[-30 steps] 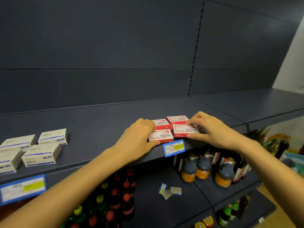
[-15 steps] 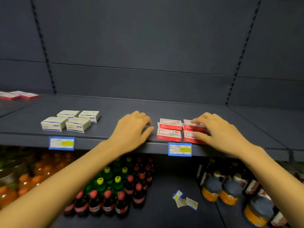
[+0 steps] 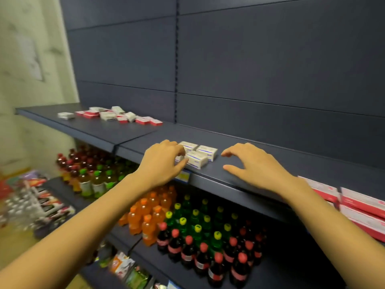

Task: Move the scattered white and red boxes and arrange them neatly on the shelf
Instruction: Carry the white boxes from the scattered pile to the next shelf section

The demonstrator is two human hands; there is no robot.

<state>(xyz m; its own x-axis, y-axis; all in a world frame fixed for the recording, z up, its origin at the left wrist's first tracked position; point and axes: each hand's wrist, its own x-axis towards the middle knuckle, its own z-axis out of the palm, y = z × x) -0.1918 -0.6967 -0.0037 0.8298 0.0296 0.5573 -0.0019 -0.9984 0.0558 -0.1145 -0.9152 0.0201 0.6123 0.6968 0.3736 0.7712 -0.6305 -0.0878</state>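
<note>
White-box block [image 3: 198, 155] was squared; red boxes [image 3: 363, 205] right of it stacked; mixed heap [image 3: 116, 116] left of it unsorted; your left hand [image 3: 164, 161] curled against it, grip unclear; right hand [image 3: 256, 165] spread, empty.

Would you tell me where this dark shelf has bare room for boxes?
Bare dark shelf lies either side of the grouped white cardboard boxes: left to the crowded heap of red and white boxes, right to the flat red boxes.
</note>
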